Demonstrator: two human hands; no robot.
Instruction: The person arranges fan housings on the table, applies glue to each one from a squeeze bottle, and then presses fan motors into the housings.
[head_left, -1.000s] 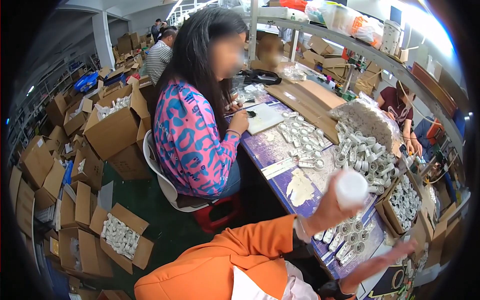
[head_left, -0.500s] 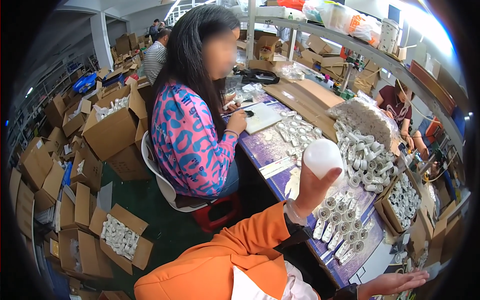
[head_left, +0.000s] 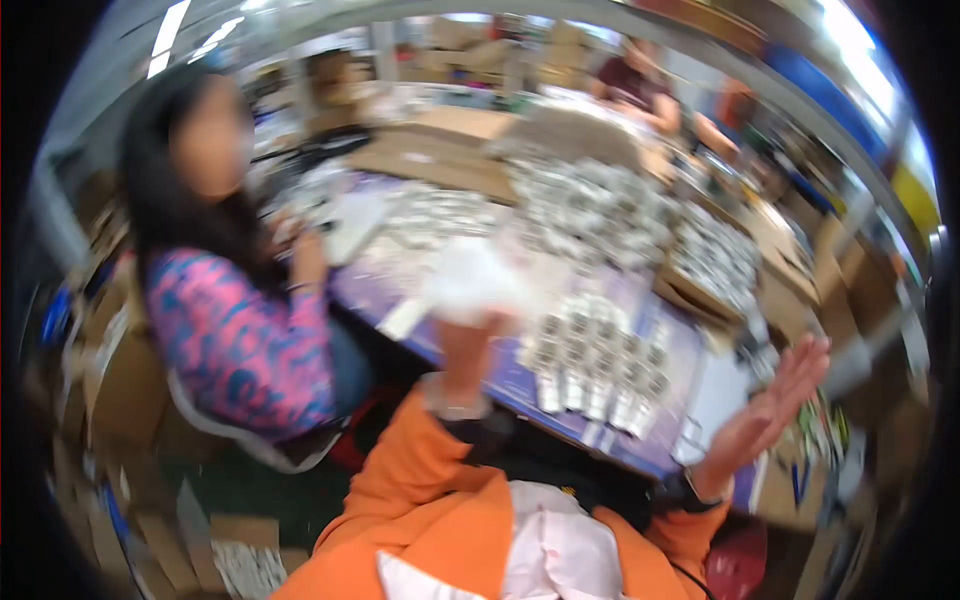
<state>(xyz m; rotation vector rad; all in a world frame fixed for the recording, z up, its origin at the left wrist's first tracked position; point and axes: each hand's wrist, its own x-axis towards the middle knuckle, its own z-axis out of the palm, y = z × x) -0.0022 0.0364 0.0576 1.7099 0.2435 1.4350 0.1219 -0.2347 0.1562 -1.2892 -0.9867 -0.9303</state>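
Observation:
Raised over the near side of the workbench [head_left: 515,375], my left hand [head_left: 465,350] is closed around a smooth white globe [head_left: 468,280], blurred by motion. My right hand [head_left: 768,415] is held up at the bench's right, palm turned up and fingers stretched out, with nothing in it. Between the two hands, white lamp holders [head_left: 590,350] with round metal-lined sockets and long stems lie in neat rows. Behind them rises a large heap of similar white parts [head_left: 590,210].
A co-worker in a pink and blue patterned top [head_left: 235,340] sits at the left. Beyond the heap another person [head_left: 635,85] works. A carton of small white parts [head_left: 715,255] stands at the right; flat cardboard [head_left: 430,160] lies at the back. An overhead shelf spans the top.
My view has swung to the right, so the bench and co-worker appear further left. My right hand has risen with its fingers pointing up. The white globe stays in my left hand.

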